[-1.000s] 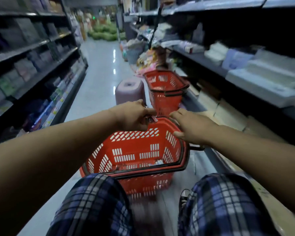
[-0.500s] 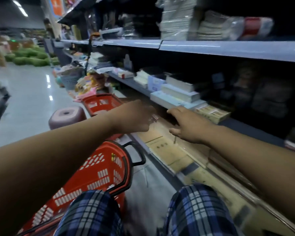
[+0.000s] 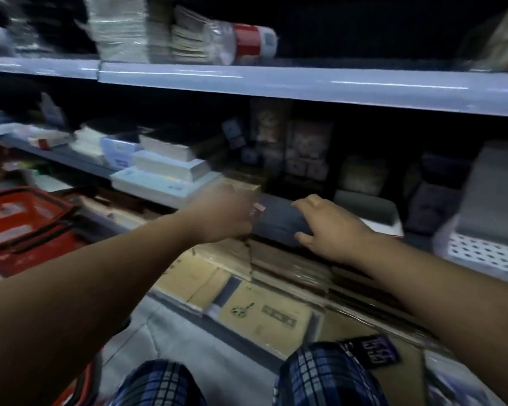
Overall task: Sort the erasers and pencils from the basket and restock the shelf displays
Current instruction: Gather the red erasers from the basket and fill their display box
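My left hand (image 3: pixel 223 213) reaches toward the middle shelf (image 3: pixel 276 225) with its fingers curled round a small clear-wrapped packet (image 3: pixel 257 207) that has a pink label. Only the packet's tip shows past my fingers. A thin dark stick (image 3: pixel 248 254) seems to hang below that hand; blur hides what it is. My right hand (image 3: pixel 333 228) hovers just right of it over the shelf's grey front edge, fingers relaxed and holding nothing. A red basket (image 3: pixel 27 227) sits low at the far left, its contents hidden.
Stacked notebooks and paper pads (image 3: pixel 165 168) fill the shelf left of my hands. Dark boxes (image 3: pixel 305 148) stand behind them, and a white perforated tray (image 3: pixel 481 253) is at the right. Flat cardboard packs (image 3: pixel 264 315) lie on the bottom shelf. The upper shelf (image 3: pixel 276 83) overhangs.
My view has swung from the aisle and basket to face the shelves. Both hands left the basket and moved up to the middle shelf edge, the left still holding the small packet.
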{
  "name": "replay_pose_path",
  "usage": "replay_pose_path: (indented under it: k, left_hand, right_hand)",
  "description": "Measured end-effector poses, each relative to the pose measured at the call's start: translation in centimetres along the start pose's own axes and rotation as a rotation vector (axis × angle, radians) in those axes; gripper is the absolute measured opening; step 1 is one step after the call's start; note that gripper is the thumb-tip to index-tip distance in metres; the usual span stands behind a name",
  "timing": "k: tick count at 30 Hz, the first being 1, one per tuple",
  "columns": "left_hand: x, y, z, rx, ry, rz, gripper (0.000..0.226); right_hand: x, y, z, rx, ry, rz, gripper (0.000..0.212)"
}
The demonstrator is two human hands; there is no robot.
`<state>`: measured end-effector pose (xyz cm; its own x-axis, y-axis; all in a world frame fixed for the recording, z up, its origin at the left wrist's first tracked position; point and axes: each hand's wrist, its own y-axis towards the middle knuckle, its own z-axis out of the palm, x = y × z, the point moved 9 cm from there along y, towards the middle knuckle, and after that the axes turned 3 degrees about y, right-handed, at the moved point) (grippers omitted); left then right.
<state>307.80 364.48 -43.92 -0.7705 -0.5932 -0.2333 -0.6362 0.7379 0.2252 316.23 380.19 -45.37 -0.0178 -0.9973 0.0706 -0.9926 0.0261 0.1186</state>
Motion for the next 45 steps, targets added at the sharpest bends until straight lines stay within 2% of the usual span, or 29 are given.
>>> replay_pose_path:
  k: [5,7,9,11,14,20,24,26,29,31,33,36,38,40,43,45]
  left_hand:
    - [-3.5,5.1,3.1,0.02,-0.185,0.063,0.048]
    - [-4.0,6.4,3.6,-0.021,-0.307,0.019,0.039]
    - [-4.1,7.3,3.9,-0.077,-0.524,-0.06,0.032]
    - [-3.8,7.7,4.7,-0.107,-0.758,-0.159,0.029]
    - [-3.4,7.4,6.0,-0.093,-1.053,-0.25,0.023]
    - [-2.3,5.9,7.6,-0.104,-1.379,-0.333,0.013]
    - [-1.6,5.0,8.0,-0.119,-1.496,-0.358,0.007]
    - [-1.4,4.7,7.9,-0.133,-1.55,-0.36,0.005]
    - [-1.5,4.8,7.6,-0.164,-1.637,-0.345,0.013]
    - [-1.4,5.0,7.5,-0.193,-1.69,-0.328,0.019]
    - [-1.5,5.3,7.4,-0.218,-1.733,-0.305,0.023]
    - [-1.6,5.4,7.5,-0.211,-1.764,-0.269,0.031]
    - [-1.4,5.1,7.9,-0.194,-1.789,-0.219,0.037]
    - [-1.1,4.8,8.4,-0.169,-1.825,-0.171,0.037]
    - [-0.4,4.3,10.1,-0.134,-1.839,-0.224,0.034]
    - [-0.1,4.4,10.8,-0.128,-1.855,-0.255,0.045]
  right_hand:
    - [-6.7,-3.0,-0.3,-0.049,-0.031,0.201,0.057]
    - [-8.0,-3.8,0.2,-0.029,-0.042,0.261,0.057]
    - [-8.7,-4.3,1.2,0.027,-0.009,0.316,0.058]
    - [-8.8,-4.5,2.1,0.072,0.019,0.329,0.051]
    - [-8.0,-3.8,2.3,0.051,0.051,0.298,0.033]
    - [-5.3,-2.1,2.7,-0.005,0.141,0.254,0.027]
    - [-4.6,-1.9,2.4,-0.074,0.23,0.235,0.025]
    - [-5.1,-1.7,1.5,-0.17,0.327,0.251,0.027]
    - [-6.6,-0.7,0.4,-0.255,0.386,0.321,0.029]
    - [-7.4,0.3,0.9,-0.161,0.357,0.376,0.035]
    - [-7.9,0.8,2.2,0.018,0.289,0.438,0.04]
    - [-7.5,0.8,2.8,0.167,0.205,0.458,0.034]
    - [-7.4,0.1,3.0,0.17,0.238,0.469,0.033]
    - [-7.0,-0.4,3.1,0.166,0.246,0.468,0.041]
    - [-6.5,-0.6,3.1,0.149,0.208,0.465,0.045]
    - [-6.4,-0.3,2.9,0.082,0.203,0.473,0.039]
